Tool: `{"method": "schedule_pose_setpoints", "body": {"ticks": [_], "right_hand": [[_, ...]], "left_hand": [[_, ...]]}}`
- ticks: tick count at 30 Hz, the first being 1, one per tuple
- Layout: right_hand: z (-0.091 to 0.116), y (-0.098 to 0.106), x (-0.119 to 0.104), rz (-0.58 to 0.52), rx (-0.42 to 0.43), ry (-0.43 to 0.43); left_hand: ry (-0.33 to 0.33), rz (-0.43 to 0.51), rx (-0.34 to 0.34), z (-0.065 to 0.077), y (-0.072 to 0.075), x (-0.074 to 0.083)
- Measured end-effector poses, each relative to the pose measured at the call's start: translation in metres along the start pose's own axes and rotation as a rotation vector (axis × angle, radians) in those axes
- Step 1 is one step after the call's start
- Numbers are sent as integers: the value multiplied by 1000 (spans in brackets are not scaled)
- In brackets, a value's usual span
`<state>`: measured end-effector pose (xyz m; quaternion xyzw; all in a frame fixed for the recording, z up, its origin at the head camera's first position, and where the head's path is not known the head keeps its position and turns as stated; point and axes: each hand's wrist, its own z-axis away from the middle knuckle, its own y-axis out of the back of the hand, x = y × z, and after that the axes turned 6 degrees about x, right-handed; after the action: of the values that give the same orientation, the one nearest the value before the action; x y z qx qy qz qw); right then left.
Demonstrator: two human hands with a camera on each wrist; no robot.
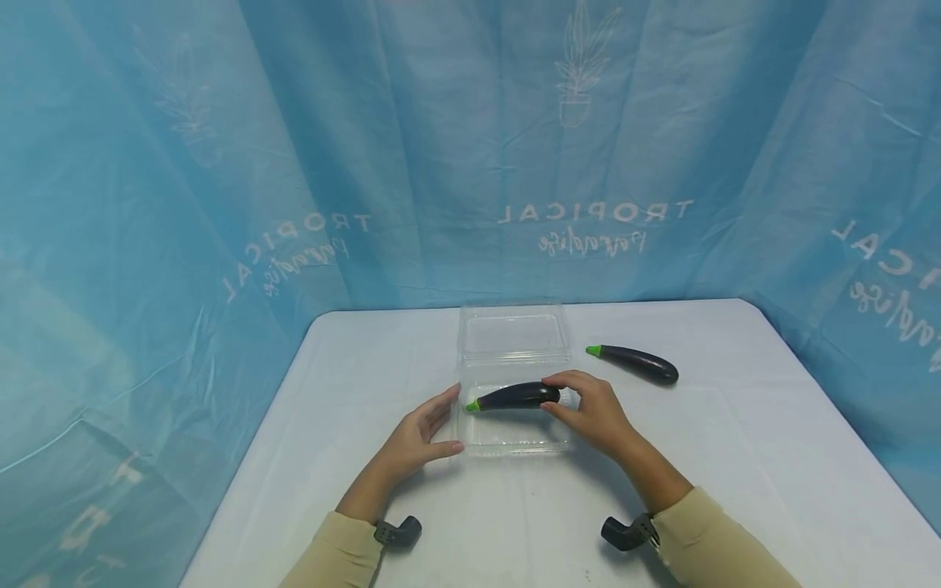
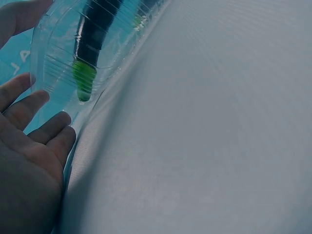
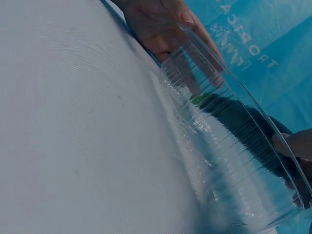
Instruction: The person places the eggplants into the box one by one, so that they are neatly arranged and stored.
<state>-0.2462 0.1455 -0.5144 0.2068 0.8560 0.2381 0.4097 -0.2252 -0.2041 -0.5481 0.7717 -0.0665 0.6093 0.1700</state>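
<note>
A clear plastic clamshell container (image 1: 515, 448) stands on the table with its lid (image 1: 513, 335) folded back. My right hand (image 1: 591, 415) pinches the thick end of a dark eggplant (image 1: 517, 396) between thumb and fingers. That eggplant lies crosswise at the container's base, its green stem end pointing left. In the right wrist view, its dark body (image 3: 239, 122) shows through the ribbed clear wall. My left hand (image 1: 421, 433) is at the container's left side, fingers extended and fingertips right at the wall. The left wrist view shows the green stem end (image 2: 84, 80) behind the plastic near those fingers.
A second eggplant (image 1: 638, 364) lies on the white table (image 1: 735, 457) to the right of the lid, green end to the left. Blue printed curtains (image 1: 441, 163) hang behind the table and at both sides. Each wrist wears a dark camera mount (image 1: 628, 533).
</note>
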Motion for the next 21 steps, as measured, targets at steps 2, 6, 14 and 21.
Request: {"method": "schedule_pose_setpoints", "body": {"ticks": [2, 6, 14, 21], "right_hand": [[0, -1, 0, 7, 3, 1], [0, -2, 1, 21, 21, 28], [2, -2, 1, 84, 12, 42], [2, 0, 1, 124, 18, 41]], "left_hand": [[-5, -2, 0, 0, 0, 0], [-12, -2, -7, 1, 0, 0], [-17, -6, -15, 1, 0, 3], [-21, -9, -19, 0, 0, 1]]}}
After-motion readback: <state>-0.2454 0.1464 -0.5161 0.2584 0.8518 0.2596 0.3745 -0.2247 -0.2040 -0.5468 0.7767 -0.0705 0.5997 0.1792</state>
